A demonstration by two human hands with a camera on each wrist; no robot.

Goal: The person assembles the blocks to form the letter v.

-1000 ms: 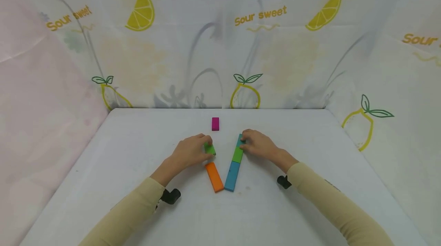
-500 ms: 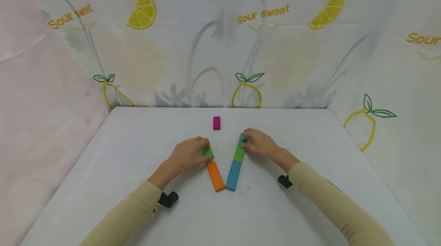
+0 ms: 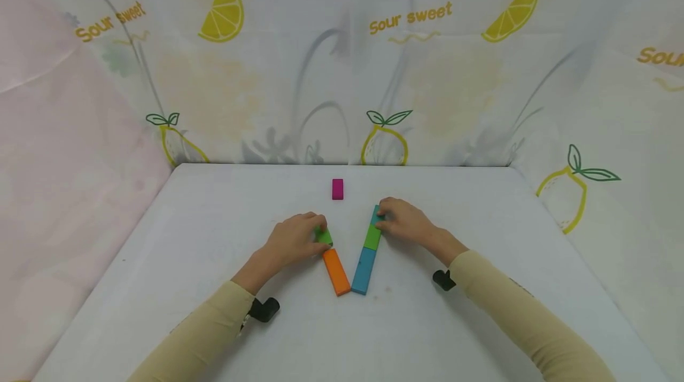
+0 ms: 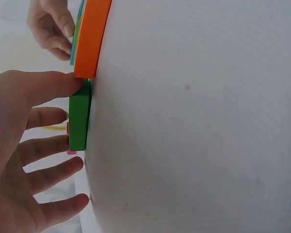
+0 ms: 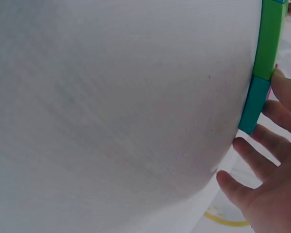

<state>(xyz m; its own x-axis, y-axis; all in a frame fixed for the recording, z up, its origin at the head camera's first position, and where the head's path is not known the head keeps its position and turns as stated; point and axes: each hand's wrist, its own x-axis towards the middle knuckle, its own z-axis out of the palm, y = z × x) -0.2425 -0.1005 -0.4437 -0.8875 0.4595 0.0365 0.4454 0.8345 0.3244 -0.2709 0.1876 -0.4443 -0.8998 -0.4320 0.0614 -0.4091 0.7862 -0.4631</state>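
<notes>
My left hand (image 3: pixel 294 238) pinches a small green block (image 3: pixel 324 237), thumb at its near end and fingers towards the far end. That block lies against the far end of an orange block (image 3: pixel 336 273). On the right, a blue block (image 3: pixel 363 271), another green block (image 3: pixel 371 238) and a teal block (image 3: pixel 376 214) form a slanting row. My right hand (image 3: pixel 405 221) holds the teal block at the row's far end; in the right wrist view its thumb sits at the joint with the green block (image 5: pixel 270 41). The orange and blue blocks meet at their near ends, making a V.
A magenta block (image 3: pixel 338 189) stands apart, beyond the V's opening. Everything rests on a white table (image 3: pixel 235 192) with lemon-printed cloth (image 3: pixel 299 73) behind and at the sides. A black wrist camera (image 3: pixel 264 309) hangs under the left sleeve, another (image 3: pixel 443 280) under the right.
The left green block has moved nearer and now meets the orange block's far end, where a small gap showed before. My right hand stays at the teal block.
</notes>
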